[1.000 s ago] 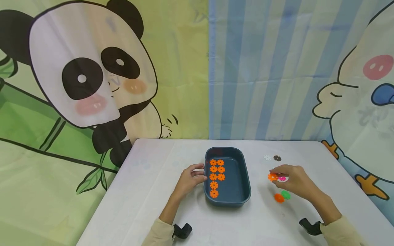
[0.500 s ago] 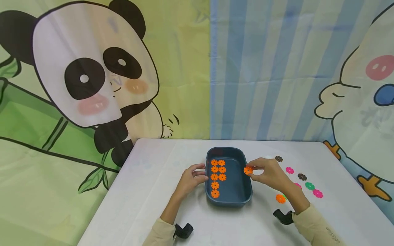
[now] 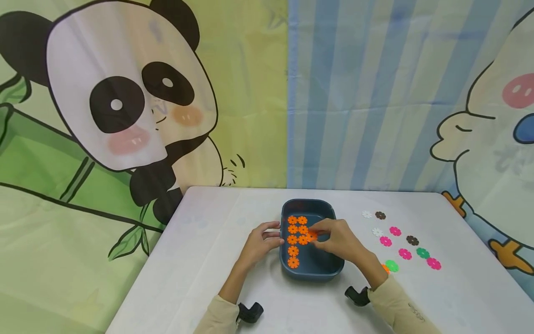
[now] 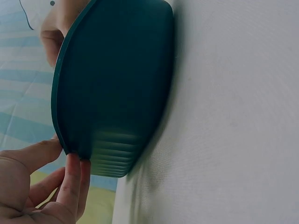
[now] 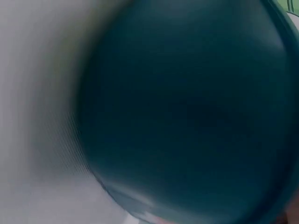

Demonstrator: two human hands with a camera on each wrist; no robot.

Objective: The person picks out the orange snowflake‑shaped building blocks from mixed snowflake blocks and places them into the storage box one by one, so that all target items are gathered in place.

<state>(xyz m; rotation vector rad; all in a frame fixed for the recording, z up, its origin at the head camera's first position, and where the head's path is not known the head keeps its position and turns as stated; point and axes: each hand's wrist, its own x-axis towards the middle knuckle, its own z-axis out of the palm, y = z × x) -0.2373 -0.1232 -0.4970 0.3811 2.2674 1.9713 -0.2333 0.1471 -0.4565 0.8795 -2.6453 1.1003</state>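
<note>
A dark blue, deep rectangular tray [image 3: 322, 273] stands on the white table. Inside, along its left side, lie several orange snowflake discs [image 3: 293, 251] in two columns, the left one longer. My left hand [image 3: 256, 245] holds the tray's left side; in the left wrist view its thumb is at the rim and its fingertips lie against the outer wall [image 4: 112, 93]. Over the inside of the tray, my right hand [image 3: 340, 239] pinches another orange snowflake disc [image 3: 311, 236] beside the right column. The right wrist view shows mostly the blurred tray wall [image 5: 187, 112].
Right of the tray, several loose discs are scattered: white [image 3: 366, 214], brown [image 3: 412, 240], pink [image 3: 405, 253] and green [image 3: 391, 266]. An orange disc [image 3: 385, 269] is partly hidden by my right forearm. A cartoon curtain [image 3: 354, 93] hangs behind the table.
My right hand has carried the orange disc leftward from the loose discs, over the tray's right rim, to the right column. My left hand has stayed at the tray's left side.
</note>
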